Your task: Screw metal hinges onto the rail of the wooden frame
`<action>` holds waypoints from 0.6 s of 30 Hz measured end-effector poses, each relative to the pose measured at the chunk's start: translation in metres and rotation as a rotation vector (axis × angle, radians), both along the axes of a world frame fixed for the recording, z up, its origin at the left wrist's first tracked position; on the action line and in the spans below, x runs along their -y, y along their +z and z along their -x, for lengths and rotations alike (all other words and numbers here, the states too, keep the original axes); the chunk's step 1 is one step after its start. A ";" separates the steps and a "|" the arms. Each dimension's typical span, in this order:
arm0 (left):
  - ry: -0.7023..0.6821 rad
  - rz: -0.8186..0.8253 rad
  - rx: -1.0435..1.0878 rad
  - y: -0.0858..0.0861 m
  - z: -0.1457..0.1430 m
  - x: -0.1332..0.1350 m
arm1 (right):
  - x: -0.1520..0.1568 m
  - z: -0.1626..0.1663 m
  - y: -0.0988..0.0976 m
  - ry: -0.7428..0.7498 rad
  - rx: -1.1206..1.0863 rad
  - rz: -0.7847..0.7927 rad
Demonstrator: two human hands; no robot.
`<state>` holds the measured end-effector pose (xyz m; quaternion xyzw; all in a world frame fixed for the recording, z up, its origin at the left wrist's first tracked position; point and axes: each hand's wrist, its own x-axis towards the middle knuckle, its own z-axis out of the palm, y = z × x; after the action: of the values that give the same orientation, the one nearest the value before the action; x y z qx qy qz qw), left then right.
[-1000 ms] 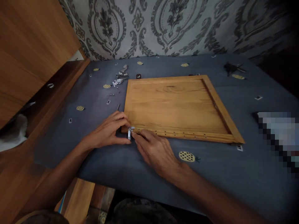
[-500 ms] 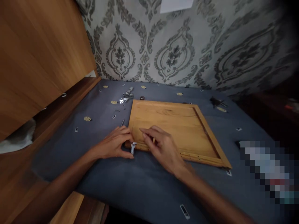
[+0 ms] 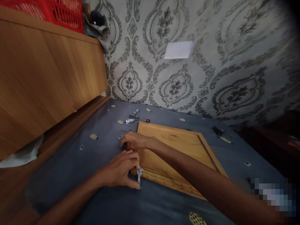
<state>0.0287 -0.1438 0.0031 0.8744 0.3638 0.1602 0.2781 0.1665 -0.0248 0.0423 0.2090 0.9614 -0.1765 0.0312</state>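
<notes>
A wooden framed panel (image 3: 164, 134) lies flat on the dark patterned cloth. At its near left corner, my left hand (image 3: 124, 167) pinches a small metal hinge (image 3: 139, 176) against the edge, thumb below and fingers above. My right hand (image 3: 136, 141) reaches across the panel to its left side, just beyond my left hand. Its fingers are curled round a dark red handle (image 3: 127, 145), probably a screwdriver's; most of it is hidden by the fingers. Along the panel's near rail runs a row of small dark holes.
Several metal hinges (image 3: 133, 117) are piled behind the panel's far left corner, with small screws (image 3: 126, 130) nearby. Pliers-like dark tools (image 3: 219, 131) lie at the right. A wooden cabinet (image 3: 53, 68) stands at the left, a red basket (image 3: 67, 14) on top. Patterned wallpaper covers the back wall.
My right hand has moved from over the panel to its left side and closed on the dark red handle. My left hand still holds the hinge at the corner. The camera has tilted up.
</notes>
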 end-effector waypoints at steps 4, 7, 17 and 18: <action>-0.004 0.000 0.004 -0.002 0.001 0.000 | 0.000 0.002 0.000 0.019 0.043 -0.008; -0.011 -0.001 -0.005 -0.003 0.002 0.000 | 0.003 0.002 -0.001 -0.011 0.027 -0.040; -0.038 0.020 -0.035 0.003 0.003 -0.001 | 0.026 -0.057 -0.012 -0.604 -0.442 -0.199; -0.048 0.006 -0.024 0.004 0.003 -0.002 | 0.032 -0.066 -0.018 -0.656 -0.494 -0.167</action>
<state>0.0259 -0.1422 0.0068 0.8841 0.3463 0.1418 0.2799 0.2329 -0.0570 0.0245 0.4571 0.8335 -0.1433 -0.2752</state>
